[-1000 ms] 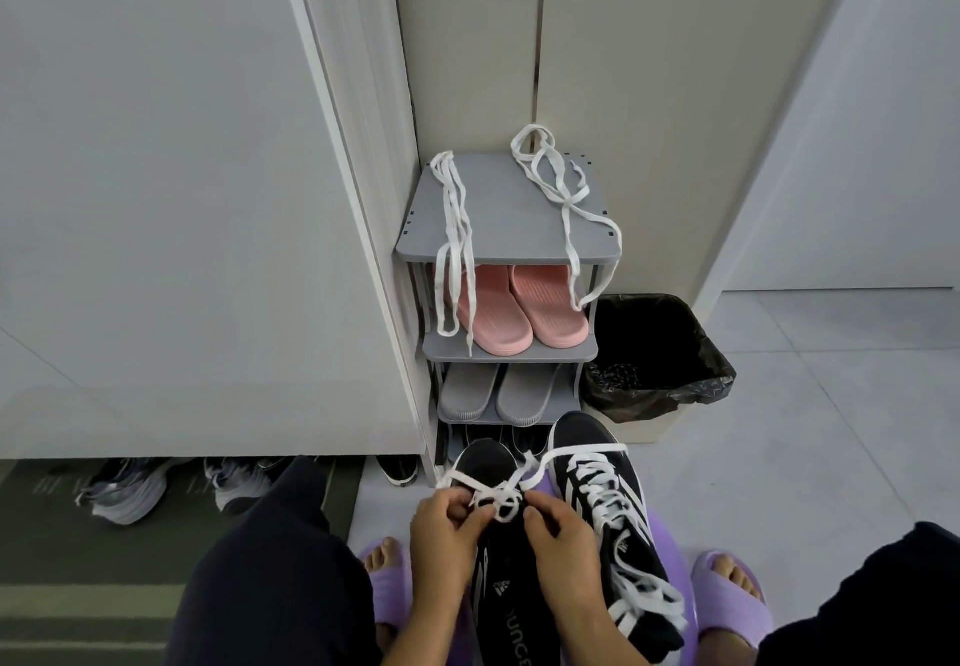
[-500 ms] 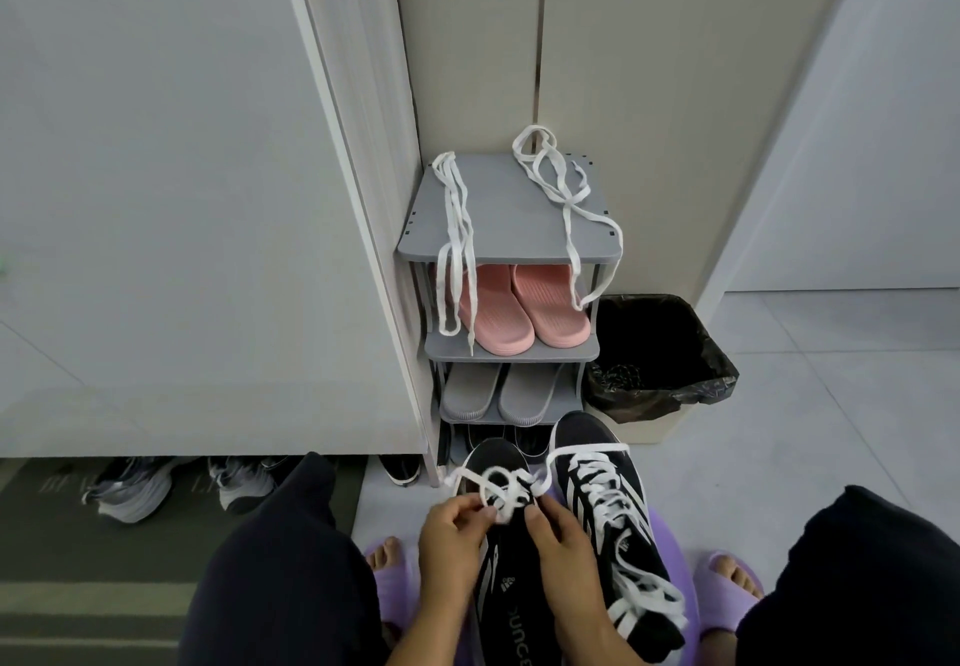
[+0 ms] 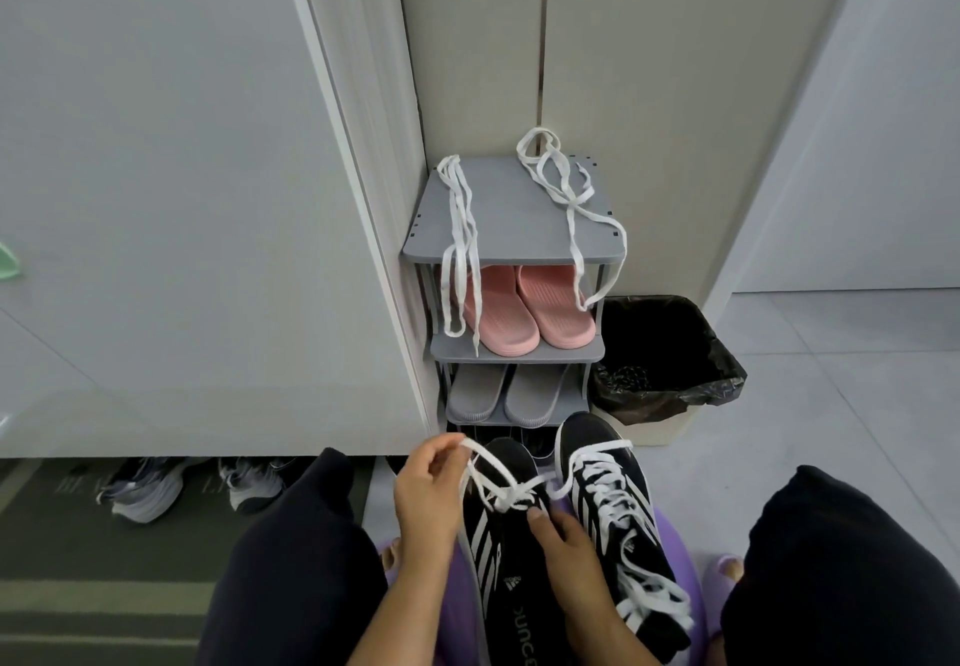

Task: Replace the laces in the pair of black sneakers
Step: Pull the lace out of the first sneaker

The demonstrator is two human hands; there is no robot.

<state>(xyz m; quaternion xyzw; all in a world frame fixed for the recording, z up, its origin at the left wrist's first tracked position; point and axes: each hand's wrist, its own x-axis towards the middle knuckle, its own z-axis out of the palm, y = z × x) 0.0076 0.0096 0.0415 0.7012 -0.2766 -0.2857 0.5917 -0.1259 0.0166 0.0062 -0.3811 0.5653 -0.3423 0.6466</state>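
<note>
Left hand (image 3: 426, 489) and right hand (image 3: 569, 551) pinch lace (image 3: 491, 462) atop sneaker (image 3: 514, 582).

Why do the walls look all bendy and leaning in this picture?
Head view: the wide-angle lens makes the white panel and wall edges lean outward; light is soft, shadows faint; the left hand pinching the white lace looks fairly sharp.

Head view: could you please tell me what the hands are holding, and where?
The left hand pinches a raised strand of the white lace; the right hand pinches it at the knot on the sneaker.
</note>
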